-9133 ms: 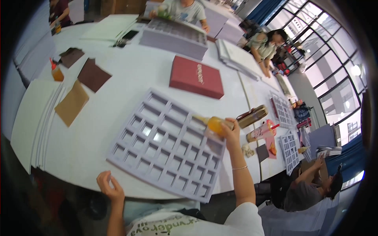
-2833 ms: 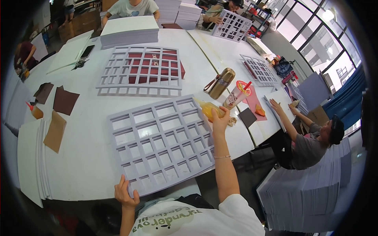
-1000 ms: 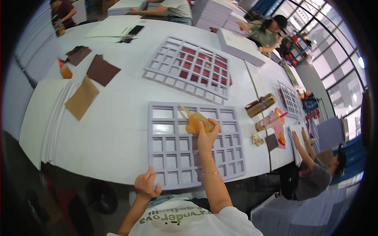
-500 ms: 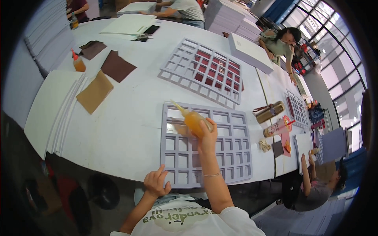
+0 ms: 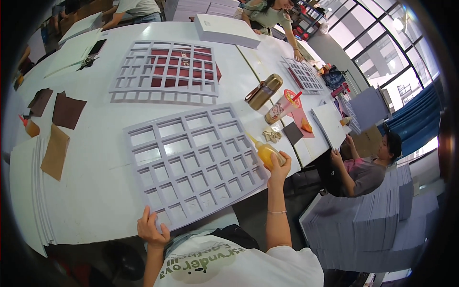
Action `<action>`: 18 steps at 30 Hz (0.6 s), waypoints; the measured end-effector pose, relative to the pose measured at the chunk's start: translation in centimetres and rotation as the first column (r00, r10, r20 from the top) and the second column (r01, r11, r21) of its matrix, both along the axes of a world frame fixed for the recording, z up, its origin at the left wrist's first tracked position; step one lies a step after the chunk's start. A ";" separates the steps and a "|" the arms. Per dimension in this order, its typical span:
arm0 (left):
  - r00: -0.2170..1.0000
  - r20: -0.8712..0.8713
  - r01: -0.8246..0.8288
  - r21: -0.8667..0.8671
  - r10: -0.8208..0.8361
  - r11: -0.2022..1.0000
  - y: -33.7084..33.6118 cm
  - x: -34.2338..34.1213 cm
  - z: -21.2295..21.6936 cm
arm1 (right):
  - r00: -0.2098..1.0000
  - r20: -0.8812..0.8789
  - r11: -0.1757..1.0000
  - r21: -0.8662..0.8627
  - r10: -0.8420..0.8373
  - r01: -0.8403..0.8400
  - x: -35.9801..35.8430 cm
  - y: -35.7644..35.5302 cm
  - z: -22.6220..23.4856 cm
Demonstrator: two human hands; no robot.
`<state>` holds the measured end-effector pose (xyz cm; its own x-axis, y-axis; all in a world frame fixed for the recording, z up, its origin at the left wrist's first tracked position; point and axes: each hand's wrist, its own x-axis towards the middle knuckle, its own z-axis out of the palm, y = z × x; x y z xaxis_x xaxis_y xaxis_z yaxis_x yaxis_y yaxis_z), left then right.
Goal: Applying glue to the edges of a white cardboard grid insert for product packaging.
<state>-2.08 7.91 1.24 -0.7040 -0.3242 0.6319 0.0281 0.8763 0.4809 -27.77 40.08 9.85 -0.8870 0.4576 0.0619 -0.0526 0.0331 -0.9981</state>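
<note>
A light grey compartment tray (image 5: 191, 165) with several square and oblong cells lies slanted on the table before me. My left hand (image 5: 152, 228) grips its near left corner, thumb and fingers around the edge. In my right hand (image 5: 279, 170) is a squeeze bottle (image 5: 267, 154) of amber liquid, probably glue, with a long yellow nozzle. It is held tilted just off the tray's right side, and the nozzle points up and left toward the rim. The cells show the white table or a pale bottom; which of these I cannot tell.
Another grid (image 5: 138, 71) lies farther back over a dark red panel (image 5: 217, 74). To the right stand a bronze flask (image 5: 265, 91) and a drink cup (image 5: 282, 107) near a crumpled wad (image 5: 271, 135). White boards (image 5: 24, 191) are stacked at left. A co-worker (image 5: 368, 167) sits at right.
The view has swung to the right. My right hand has carried the bottle from above the tray to its right side. The tray has turned, and my left hand has closed on its corner.
</note>
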 end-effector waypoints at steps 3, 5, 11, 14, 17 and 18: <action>1.000 -0.008 -0.025 -0.026 0.025 0.999 0.2 -0.2 0.2 | 1.000 -0.014 0.999 0.048 -0.001 0.001 -0.4 0.6 -0.7; 0.999 -0.011 -0.045 -0.004 0.045 0.999 0.4 -0.2 0.4 | 1.000 -0.020 0.997 0.073 0.000 0.001 -0.6 0.6 -1.1; 1.000 0.018 -0.019 -0.026 0.019 0.999 0.3 -0.1 0.4 | 1.000 0.026 0.999 0.048 0.016 -0.018 -0.3 0.0 -1.8; 1.000 0.011 -0.013 -0.007 0.013 1.000 0.5 -0.2 0.3 | 0.999 -0.013 0.995 0.088 0.047 -0.045 0.5 -1.0 -2.1; 1.000 0.011 -0.023 -0.012 0.023 1.000 0.3 -0.1 0.4 | 0.985 -0.085 0.973 0.191 0.151 -0.133 1.6 -3.1 -3.2; 1.000 0.014 -0.027 -0.011 0.027 1.000 0.3 -0.1 0.5 | 0.984 -0.082 0.972 0.191 0.155 -0.138 2.1 -3.6 -3.6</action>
<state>-2.18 8.24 1.74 -0.7039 -0.3365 0.6256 -0.0026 0.8819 0.4714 -25.71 36.43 6.30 -0.9295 0.2959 0.2203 -0.1651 0.2005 -0.9657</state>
